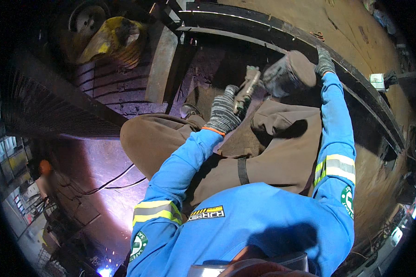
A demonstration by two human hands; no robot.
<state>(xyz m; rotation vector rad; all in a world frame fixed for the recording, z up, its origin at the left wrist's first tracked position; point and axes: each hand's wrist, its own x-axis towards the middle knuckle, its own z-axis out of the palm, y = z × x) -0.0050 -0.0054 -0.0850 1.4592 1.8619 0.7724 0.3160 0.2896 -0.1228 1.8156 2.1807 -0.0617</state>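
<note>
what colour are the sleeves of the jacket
Bright blue sleeves, each with a yellow-and-silver reflective band; the head view shows them clearly.

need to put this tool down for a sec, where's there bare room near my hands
Bare patches: the flat brown sheet beyond the dark steel beam, and the lit floor left of your knee, bordered by the black cable. Crowded: your left hand holds the tool over your lap; your right hand grips the beam.

A metal fabrication workshop: heavy steel beams (309, 41), steel grating (41, 111), trailing cables (111, 182) and bluish welding glare with sparks (107, 270) across the floor.
</note>
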